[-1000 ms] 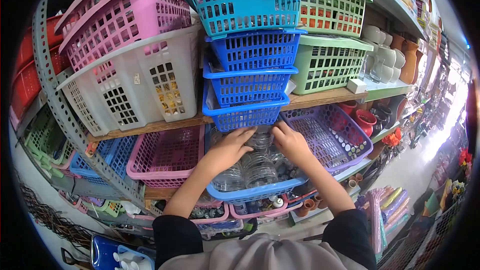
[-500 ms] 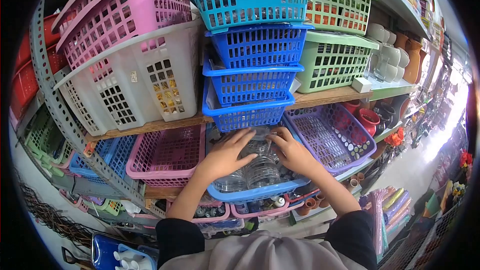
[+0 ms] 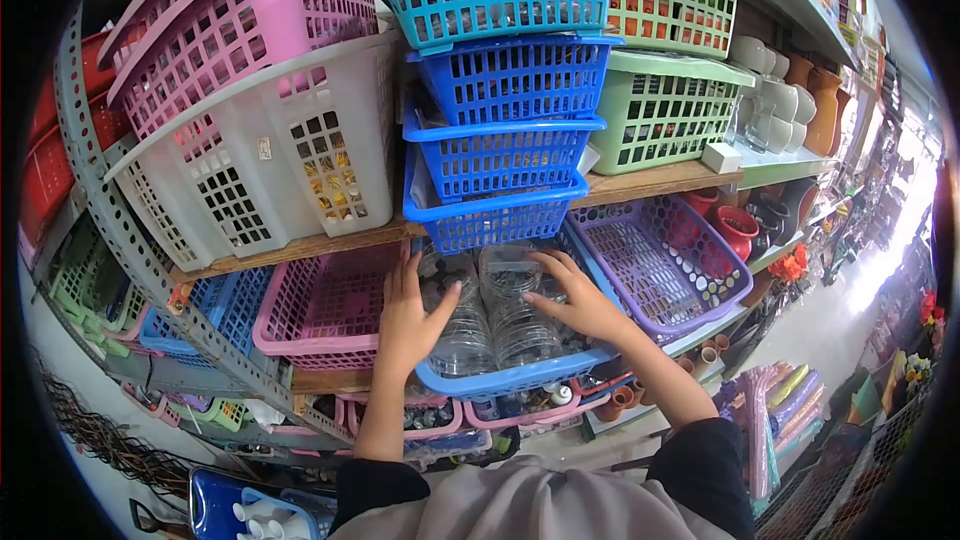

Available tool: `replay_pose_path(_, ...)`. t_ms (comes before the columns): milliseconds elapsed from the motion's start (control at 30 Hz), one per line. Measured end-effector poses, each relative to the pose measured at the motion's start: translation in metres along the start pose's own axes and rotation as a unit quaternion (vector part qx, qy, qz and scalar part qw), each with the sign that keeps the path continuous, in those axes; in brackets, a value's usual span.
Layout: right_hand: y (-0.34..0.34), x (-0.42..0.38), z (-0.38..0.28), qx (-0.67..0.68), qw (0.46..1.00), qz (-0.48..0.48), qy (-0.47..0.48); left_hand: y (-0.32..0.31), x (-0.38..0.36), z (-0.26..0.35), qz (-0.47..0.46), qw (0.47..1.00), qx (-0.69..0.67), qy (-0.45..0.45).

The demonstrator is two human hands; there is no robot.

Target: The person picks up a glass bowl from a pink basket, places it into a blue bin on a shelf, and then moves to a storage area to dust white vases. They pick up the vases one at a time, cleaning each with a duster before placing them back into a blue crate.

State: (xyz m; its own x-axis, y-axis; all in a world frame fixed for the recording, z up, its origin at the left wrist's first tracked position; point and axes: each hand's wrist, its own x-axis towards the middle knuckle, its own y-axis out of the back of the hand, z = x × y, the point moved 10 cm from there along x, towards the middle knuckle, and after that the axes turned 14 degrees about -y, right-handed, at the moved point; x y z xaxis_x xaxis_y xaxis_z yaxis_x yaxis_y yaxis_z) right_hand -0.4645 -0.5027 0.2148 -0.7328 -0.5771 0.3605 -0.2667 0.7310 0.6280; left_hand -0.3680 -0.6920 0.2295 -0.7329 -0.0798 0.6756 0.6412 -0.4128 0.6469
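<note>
In the head view, a light blue basket with plastic sides [image 3: 520, 378] sits on the shelf. Inside it are clear round tubs, likely plastic [image 3: 525, 340], lying in two rows. Next to the basket's left side is a pink plastic basket with holes [image 3: 330, 345], and on its right side is a purple plastic basket with round holes [image 3: 715, 315].

The left hand [image 3: 408, 315] is at the light blue basket's left edge, fingers spread wide, with nothing seen in it. The right hand [image 3: 580, 305] is over the basket's right row, thumb and fingers apart by the far tubs. I can't tell if it has hold of one.

The tubs look light, stiff and slippery, and might crack if squeezed hard. Their round rims seem the best place to hold.

Half a second ago, both hands were close together over the basket. Now the left hand has moved out to its left edge, so both rows show better.
</note>
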Motion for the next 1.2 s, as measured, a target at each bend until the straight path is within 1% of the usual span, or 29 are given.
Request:
replay_pose_path(33, -0.001, 0.002, 0.001, 0.001, 1.000, -0.002, -0.001, -0.006, -0.006, -0.012, -0.030, 0.998, -0.028, 0.052)
replay_pose_path(67, -0.003, 0.006, 0.003, 0.006, 1.000, -0.012, -0.010, -0.010, -0.007, -0.017, -0.028, 0.996, -0.057, 0.056)
replay_pose_path(100, -0.006, 0.008, 0.004, 0.010, 1.000, -0.021, -0.018, -0.011, -0.007, -0.020, -0.027, 0.996, -0.056, 0.057)
replay_pose_path(167, -0.005, 0.011, 0.006, 0.026, 0.999, -0.010, -0.030, -0.006, -0.002, -0.019, 0.008, 0.996, -0.081, 0.033)
replay_pose_path(200, -0.005, 0.013, 0.008, 0.039, 0.999, -0.002, -0.031, -0.013, -0.001, -0.028, 0.009, 0.996, -0.080, 0.034)
replay_pose_path(267, -0.004, 0.013, 0.009, 0.053, 0.998, 0.004, -0.032, -0.026, 0.000, -0.046, 0.039, 0.986, -0.161, 0.027)
replay_pose_path(300, -0.003, 0.012, 0.008, 0.050, 0.998, 0.008, -0.037, -0.026, 0.000, -0.046, 0.040, 0.986, -0.160, 0.027)
replay_pose_path(367, -0.001, 0.012, 0.008, 0.048, 0.998, 0.014, -0.042, -0.031, -0.001, -0.049, 0.050, 0.970, -0.232, 0.054)
replay_pose_path(400, 0.000, 0.012, 0.007, 0.037, 0.998, 0.018, -0.038, -0.033, -0.001, -0.052, 0.049, 0.970, -0.233, 0.054)
replay_pose_path(467, 0.000, 0.011, 0.006, 0.026, 0.999, 0.021, -0.036, -0.035, -0.001, -0.053, 0.044, 0.981, -0.189, 0.019)
replay_pose_path(500, 0.000, 0.012, 0.006, 0.030, 0.999, 0.016, -0.041, -0.032, -0.001, -0.051, 0.044, 0.981, -0.189, 0.019)
replay_pose_path(567, -0.001, 0.010, 0.005, 0.033, 0.998, 0.011, -0.046, -0.023, -0.002, -0.036, 0.018, 0.988, -0.151, -0.014)
replay_pose_path(667, 0.002, 0.007, -0.003, 0.011, 0.999, 0.001, -0.037, -0.013, -0.006, -0.026, -0.002, 0.990, -0.135, -0.035)
replay_pose_path(733, 0.000, 0.005, -0.001, 0.037, 0.997, -0.028, -0.054, -0.010, -0.009, -0.020, -0.008, 0.989, -0.144, -0.030)
replay_pose_path(767, -0.001, 0.004, 0.001, 0.036, 0.997, -0.028, -0.054, -0.010, -0.010, -0.019, -0.013, 0.988, -0.152, -0.026)
replay_pose_path(833, -0.003, 0.001, -0.003, 0.020, 0.999, -0.023, -0.011, -0.010, -0.013, -0.019, -0.019, 0.987, -0.158, -0.019)
replay_pose_path(967, -0.004, -0.002, -0.004, 0.014, 0.999, -0.034, -0.020, -0.020, -0.016, -0.033, -0.043, 0.982, -0.186, -0.002)
replay_pose_path(1000, -0.005, -0.002, -0.005, 0.026, 0.998, -0.043, -0.025, -0.021, -0.017, -0.034, -0.043, 0.982, -0.186, -0.002)
replay_pose_path(1067, -0.004, -0.003, -0.004, 0.036, 0.998, -0.050, -0.030, -0.024, -0.019, -0.042, -0.030, 0.973, -0.227, 0.035)
replay_pose_path(1200, 0.000, -0.012, -0.009, 0.011, 0.999, -0.031, -0.020, -0.024, -0.022, -0.032, -0.024, 0.974, -0.220, 0.050)
